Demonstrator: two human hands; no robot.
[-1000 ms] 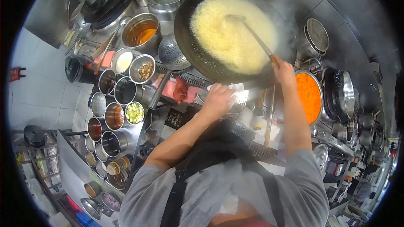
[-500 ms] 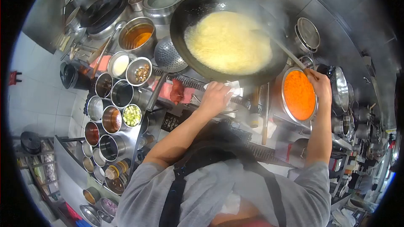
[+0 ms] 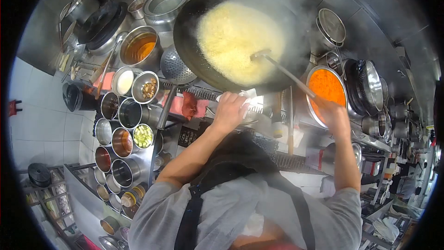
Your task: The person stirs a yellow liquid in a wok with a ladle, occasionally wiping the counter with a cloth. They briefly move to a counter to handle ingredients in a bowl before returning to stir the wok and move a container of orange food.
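Observation:
A large dark wok [image 3: 187, 34] holds a foamy, pale yellow, steaming mixture [image 3: 236, 37]. My right hand [image 3: 332, 115] is closed round the wooden end of a long-handled ladle [image 3: 291, 76], whose head is partly sunk in the foam, its shape not fully visible. At the wok's near edge, my left hand [image 3: 230, 112] grips a folded white cloth [image 3: 250, 96]; whether it also holds the rim through the cloth is hidden. Below my right hand stands a metal pot [image 3: 309, 107] of bright orange food. A perforated skimmer [image 3: 177, 66] lies left of the wok.
Several metal pots, including one of amber liquid [image 3: 141, 48] and one of chopped green pieces [image 3: 143, 136], crowd the left side. A red cloth [image 3: 188, 105] lies near the stove edge. Strainers [image 3: 332, 25] and stacked pans [image 3: 372, 85] stand at the right. Steam blurs the back wall.
My right hand has moved down and left with the ladle, bringing its head nearer within the wok and into sight. My left hand stays on the cloth. The whole view has shifted slightly.

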